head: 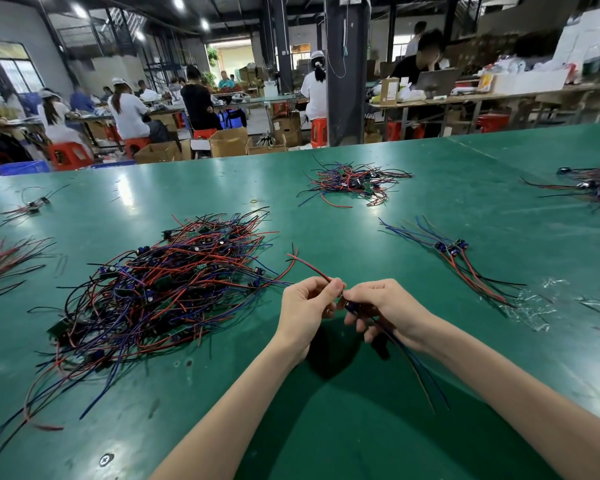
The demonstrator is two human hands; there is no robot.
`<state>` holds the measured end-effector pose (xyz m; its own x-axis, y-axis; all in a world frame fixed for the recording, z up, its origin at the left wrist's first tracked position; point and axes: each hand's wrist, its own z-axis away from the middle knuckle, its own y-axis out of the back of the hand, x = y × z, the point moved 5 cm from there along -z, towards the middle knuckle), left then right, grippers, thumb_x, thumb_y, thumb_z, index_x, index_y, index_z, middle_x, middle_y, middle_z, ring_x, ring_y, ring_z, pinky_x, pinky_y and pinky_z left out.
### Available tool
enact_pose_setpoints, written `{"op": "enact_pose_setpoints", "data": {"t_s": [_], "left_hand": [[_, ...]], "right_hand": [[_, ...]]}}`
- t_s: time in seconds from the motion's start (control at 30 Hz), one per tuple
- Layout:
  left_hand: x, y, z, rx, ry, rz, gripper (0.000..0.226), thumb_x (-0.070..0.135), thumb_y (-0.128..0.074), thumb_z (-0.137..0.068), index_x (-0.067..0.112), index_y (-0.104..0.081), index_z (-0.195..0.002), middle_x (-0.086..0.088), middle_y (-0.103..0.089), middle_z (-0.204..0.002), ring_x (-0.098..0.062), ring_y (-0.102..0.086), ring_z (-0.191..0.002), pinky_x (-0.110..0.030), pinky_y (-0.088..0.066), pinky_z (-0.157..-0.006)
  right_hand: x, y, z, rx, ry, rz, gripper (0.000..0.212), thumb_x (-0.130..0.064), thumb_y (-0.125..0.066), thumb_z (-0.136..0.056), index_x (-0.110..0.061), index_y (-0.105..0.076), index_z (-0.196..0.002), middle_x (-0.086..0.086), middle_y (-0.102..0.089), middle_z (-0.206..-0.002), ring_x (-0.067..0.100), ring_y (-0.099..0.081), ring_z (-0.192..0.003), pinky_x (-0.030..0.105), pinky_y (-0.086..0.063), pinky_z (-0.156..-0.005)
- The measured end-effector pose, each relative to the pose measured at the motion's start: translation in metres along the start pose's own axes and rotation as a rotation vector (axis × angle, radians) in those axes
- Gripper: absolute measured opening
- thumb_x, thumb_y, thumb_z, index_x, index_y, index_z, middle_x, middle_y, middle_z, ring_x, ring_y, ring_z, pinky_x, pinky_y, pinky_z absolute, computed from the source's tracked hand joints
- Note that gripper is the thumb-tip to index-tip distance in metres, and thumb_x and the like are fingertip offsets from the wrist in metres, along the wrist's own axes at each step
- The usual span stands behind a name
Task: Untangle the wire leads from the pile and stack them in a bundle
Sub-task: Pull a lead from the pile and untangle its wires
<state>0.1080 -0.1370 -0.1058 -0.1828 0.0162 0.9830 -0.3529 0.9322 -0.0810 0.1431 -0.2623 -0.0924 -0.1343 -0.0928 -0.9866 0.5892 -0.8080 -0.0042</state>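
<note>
A big tangled pile of red, blue and black wire leads (pixel 160 292) lies on the green table (pixel 326 427), left of my hands. My left hand (pixel 305 310) pinches the red and black end of one wire lead (pixel 309 266), which sticks up and away. My right hand (pixel 385 310) grips the same lead at its small blue part, and its blue and black wires (pixel 416 368) trail down toward me. To the right lies a small straightened bundle of leads (pixel 465 261), side by side.
Another tangled pile (pixel 354 183) lies farther back, and more leads sit at the right edge (pixel 593 185) and the left edge (pixel 4 265). Clear plastic wrap (pixel 530 310) lies right of the bundle. People sit working at benches beyond the table.
</note>
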Motion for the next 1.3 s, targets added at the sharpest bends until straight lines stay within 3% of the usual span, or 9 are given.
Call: {"op": "enact_pose_setpoints", "data": {"t_s": [0.13, 0.53, 0.63, 0.7, 0.8, 0.9, 1.03, 1.17, 1.3], "left_hand": [[0.004, 0.001, -0.001, 0.059, -0.14, -0.214, 0.015, 0.013, -0.071, -0.084, 0.01, -0.068, -0.07, 0.001, -0.061, -0.059, -0.011, -0.05, -0.051, -0.022, -0.045, -0.053], [0.009, 0.041, -0.019, 0.322, -0.073, -0.101, 0.02, 0.012, -0.071, -0.084, 0.012, -0.065, -0.064, 0.009, -0.049, -0.043, -0.008, -0.044, -0.04, -0.022, -0.044, -0.045], [0.022, 0.043, -0.018, 0.323, -0.273, -0.402, 0.016, 0.016, -0.07, -0.085, 0.013, -0.067, -0.069, 0.01, -0.055, -0.052, -0.009, -0.05, -0.046, -0.028, -0.049, -0.053], [0.032, 0.04, -0.011, 0.327, -0.504, -0.628, 0.009, 0.014, -0.07, -0.085, 0.009, -0.071, -0.078, 0.003, -0.062, -0.067, -0.01, -0.051, -0.055, -0.018, -0.046, -0.06], [0.037, 0.042, -0.01, 0.378, -0.613, -0.693, 0.006, 0.013, -0.07, -0.085, 0.007, -0.072, -0.084, -0.001, -0.065, -0.074, -0.01, -0.051, -0.059, -0.016, -0.044, -0.061], [0.035, 0.047, -0.014, 0.397, -0.498, -0.572, 0.007, 0.015, -0.069, -0.086, 0.01, -0.072, -0.082, 0.009, -0.057, -0.065, -0.009, -0.05, -0.054, -0.033, -0.053, -0.054], [0.026, 0.058, -0.021, 0.426, -0.274, -0.321, 0.018, 0.016, -0.068, -0.087, 0.024, -0.067, -0.07, 0.005, -0.055, -0.056, -0.009, -0.048, -0.042, -0.019, -0.045, -0.041], [0.019, 0.065, -0.024, 0.473, -0.14, -0.183, 0.022, 0.019, -0.066, -0.088, 0.02, -0.065, -0.066, 0.007, -0.052, -0.051, -0.008, -0.047, -0.035, -0.018, -0.042, -0.044], [0.021, 0.067, -0.023, 0.465, -0.174, -0.276, 0.023, 0.022, -0.063, -0.091, 0.015, -0.066, -0.069, 0.007, -0.056, -0.053, -0.01, -0.051, -0.041, -0.018, -0.044, -0.046]], "right_hand": [[0.0, 0.003, -0.002, 0.07, 0.007, 0.057, 0.024, -0.005, -0.056, -0.088, -0.002, -0.06, -0.065, 0.012, -0.058, -0.053, 0.014, -0.05, -0.037, 0.019, -0.04, -0.035], [-0.004, -0.003, -0.002, 0.062, 0.054, 0.151, 0.027, -0.004, -0.053, -0.082, -0.008, -0.062, -0.057, 0.009, -0.057, -0.048, 0.013, -0.043, -0.034, 0.016, -0.032, -0.033], [-0.004, -0.004, -0.001, 0.052, 0.057, 0.157, 0.027, -0.003, -0.053, -0.082, -0.008, -0.062, -0.057, 0.008, -0.057, -0.048, 0.013, -0.042, -0.033, 0.016, -0.032, -0.033], [-0.003, -0.004, 0.0, 0.049, 0.054, 0.154, 0.027, -0.003, -0.053, -0.082, -0.007, -0.062, -0.057, 0.009, -0.056, -0.047, 0.013, -0.042, -0.033, 0.015, -0.032, -0.033], [-0.002, -0.003, 0.0, 0.046, 0.057, 0.149, 0.026, -0.003, -0.053, -0.083, -0.006, -0.061, -0.059, 0.008, -0.057, -0.048, 0.013, -0.042, -0.033, 0.016, -0.032, -0.032], [-0.003, -0.003, 0.0, 0.037, 0.065, 0.148, 0.026, -0.003, -0.053, -0.084, -0.007, -0.061, -0.059, 0.008, -0.057, -0.048, 0.012, -0.043, -0.033, 0.016, -0.032, -0.032], [-0.003, -0.003, -0.001, 0.028, 0.075, 0.153, 0.026, -0.004, -0.053, -0.083, -0.008, -0.062, -0.059, 0.008, -0.058, -0.049, 0.012, -0.044, -0.033, 0.017, -0.034, -0.032], [-0.001, -0.004, -0.002, 0.012, 0.078, 0.149, 0.026, -0.004, -0.053, -0.083, -0.008, -0.062, -0.059, 0.007, -0.058, -0.049, 0.012, -0.044, -0.033, 0.017, -0.034, -0.032], [0.002, -0.002, -0.005, 0.021, 0.066, 0.148, 0.024, -0.004, -0.054, -0.082, -0.007, -0.062, -0.059, 0.007, -0.058, -0.047, 0.012, -0.043, -0.032, 0.015, -0.032, -0.032]]}}
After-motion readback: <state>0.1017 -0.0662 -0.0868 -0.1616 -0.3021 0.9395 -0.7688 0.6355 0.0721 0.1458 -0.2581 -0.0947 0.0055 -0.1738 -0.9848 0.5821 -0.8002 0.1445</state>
